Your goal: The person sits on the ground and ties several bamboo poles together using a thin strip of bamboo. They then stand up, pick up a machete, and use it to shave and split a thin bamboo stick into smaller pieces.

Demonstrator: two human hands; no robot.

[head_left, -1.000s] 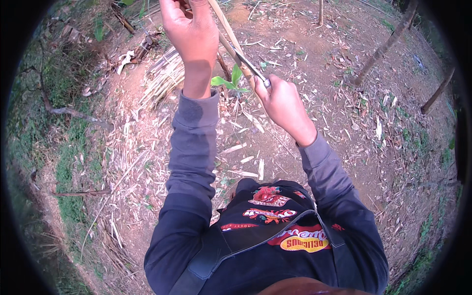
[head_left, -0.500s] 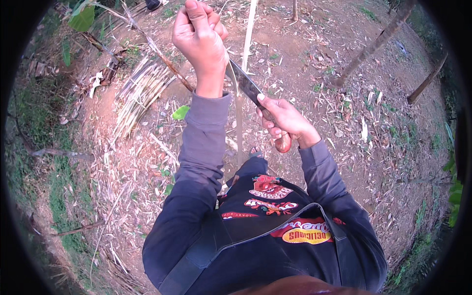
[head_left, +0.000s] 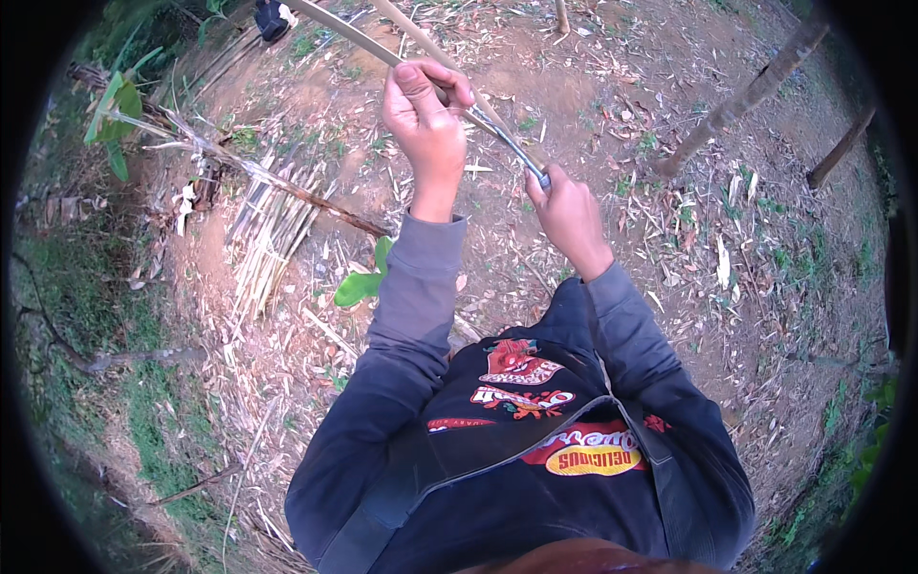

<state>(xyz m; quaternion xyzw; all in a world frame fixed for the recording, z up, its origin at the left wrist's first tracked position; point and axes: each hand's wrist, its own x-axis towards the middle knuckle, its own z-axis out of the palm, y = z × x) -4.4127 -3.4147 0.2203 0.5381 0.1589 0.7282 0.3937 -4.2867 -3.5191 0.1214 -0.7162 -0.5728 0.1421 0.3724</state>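
My left hand (head_left: pixel 427 113) is closed, thumb against fingers, around a long pale strip (head_left: pixel 349 31) of what looks like split cane or bamboo. Beyond the hand that strip runs off to the upper left. A second pale length (head_left: pixel 413 34) passes behind the fingers and slants down toward my right hand; whether both are one split piece I cannot tell. My right hand (head_left: pixel 574 218) grips a knife (head_left: pixel 516 148) by its handle, which the fingers mostly hide. The narrow-looking blade points up-left to my left fingers, lying against or very close to the strip.
A bundle of pale sticks (head_left: pixel 273 239) lies on the ground at left, with a bare branch (head_left: pixel 287 187) across its far end. Thin trunks (head_left: pixel 741 100) rise at right. Dry leaves and shavings cover the soil. A dark object (head_left: pixel 272 21) lies at the far left.
My left hand has come down and to the right, my right hand slightly up. The blade, earlier broadside, now appears nearly edge-on. The strip that hung downward now slants to the upper left.
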